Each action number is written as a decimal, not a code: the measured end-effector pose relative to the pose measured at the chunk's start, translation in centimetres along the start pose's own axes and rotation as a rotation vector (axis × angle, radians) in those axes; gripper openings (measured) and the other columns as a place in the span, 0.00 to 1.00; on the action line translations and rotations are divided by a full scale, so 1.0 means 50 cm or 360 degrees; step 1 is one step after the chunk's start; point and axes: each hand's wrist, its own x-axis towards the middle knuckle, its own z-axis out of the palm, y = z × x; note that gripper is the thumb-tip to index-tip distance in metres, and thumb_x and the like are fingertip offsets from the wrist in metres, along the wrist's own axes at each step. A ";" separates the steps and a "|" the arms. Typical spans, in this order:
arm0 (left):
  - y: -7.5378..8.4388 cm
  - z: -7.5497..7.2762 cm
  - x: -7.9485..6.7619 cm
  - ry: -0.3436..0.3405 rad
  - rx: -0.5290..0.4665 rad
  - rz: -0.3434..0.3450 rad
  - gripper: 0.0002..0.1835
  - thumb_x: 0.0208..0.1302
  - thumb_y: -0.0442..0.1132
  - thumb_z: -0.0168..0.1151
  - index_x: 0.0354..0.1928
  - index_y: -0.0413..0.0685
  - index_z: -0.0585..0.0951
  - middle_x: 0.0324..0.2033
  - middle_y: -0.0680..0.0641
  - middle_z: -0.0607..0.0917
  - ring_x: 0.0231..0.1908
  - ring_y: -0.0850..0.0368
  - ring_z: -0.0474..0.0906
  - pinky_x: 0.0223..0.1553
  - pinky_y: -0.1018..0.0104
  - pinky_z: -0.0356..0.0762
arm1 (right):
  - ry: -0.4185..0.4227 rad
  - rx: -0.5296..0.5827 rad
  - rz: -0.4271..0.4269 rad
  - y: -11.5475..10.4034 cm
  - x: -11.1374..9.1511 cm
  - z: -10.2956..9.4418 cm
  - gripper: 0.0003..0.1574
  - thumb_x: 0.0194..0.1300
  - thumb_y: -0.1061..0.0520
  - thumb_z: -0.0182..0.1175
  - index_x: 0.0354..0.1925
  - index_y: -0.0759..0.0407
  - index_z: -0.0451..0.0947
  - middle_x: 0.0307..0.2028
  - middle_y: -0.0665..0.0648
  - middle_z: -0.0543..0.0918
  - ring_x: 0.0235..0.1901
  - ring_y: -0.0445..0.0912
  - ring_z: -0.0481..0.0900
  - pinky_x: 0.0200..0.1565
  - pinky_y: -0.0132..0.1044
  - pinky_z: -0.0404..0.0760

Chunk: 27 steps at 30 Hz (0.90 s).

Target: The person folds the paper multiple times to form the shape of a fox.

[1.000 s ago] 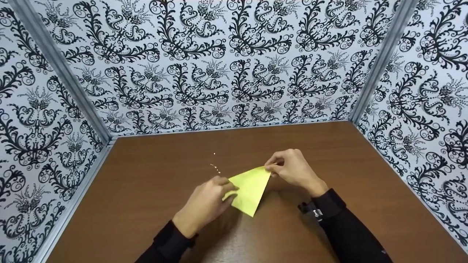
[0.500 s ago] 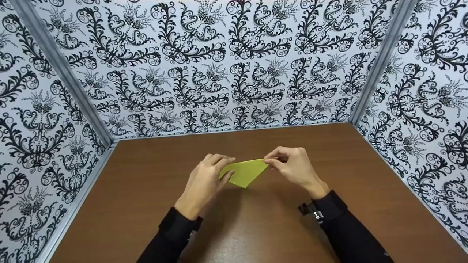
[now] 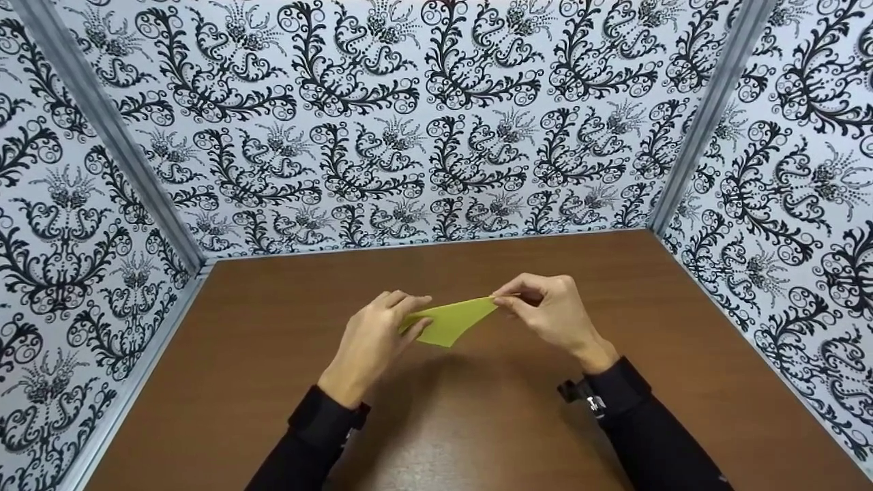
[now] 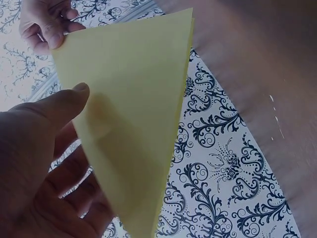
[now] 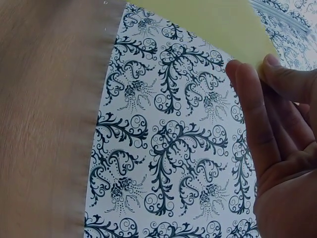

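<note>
A folded sheet of yellow paper [image 3: 450, 323] is held up above the table between both hands, tapering to a point at its lower side in the head view. My left hand [image 3: 375, 335] pinches its left part, thumb on the near face and fingers behind. In the left wrist view the paper [image 4: 131, 94] shows doubled layers along one long edge, and the left thumb [image 4: 67, 104] lies flat against it. My right hand [image 3: 551, 311] pinches the opposite corner between thumb and fingertips. The right wrist view shows that hand [image 5: 285, 124] at the corner of the paper [image 5: 218, 22].
A brown wooden table [image 3: 518, 423] lies under the hands. Panels with a black-and-white scroll pattern [image 3: 423, 123] stand behind it and on both sides, joined by grey metal posts [image 3: 709, 116]. Both wrists wear black straps with small camera mounts.
The paper has tipped up, so its broad yellow face appears narrower and darker. My left hand has moved up and slightly left with it; the right hand stays nearly in place at its corner.
</note>
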 end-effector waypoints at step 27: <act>0.038 -0.007 -0.002 0.0039 0.0069 -0.0029 0.02 0.73 0.37 0.83 0.40 0.49 0.96 0.33 0.50 0.97 0.31 0.54 0.94 0.32 0.57 0.92 | -0.0098 -0.0812 -0.0602 -0.059 0.011 0.044 0.20 0.67 0.64 0.86 0.55 0.60 0.93 0.50 0.57 0.96 0.52 0.50 0.96 0.57 0.43 0.96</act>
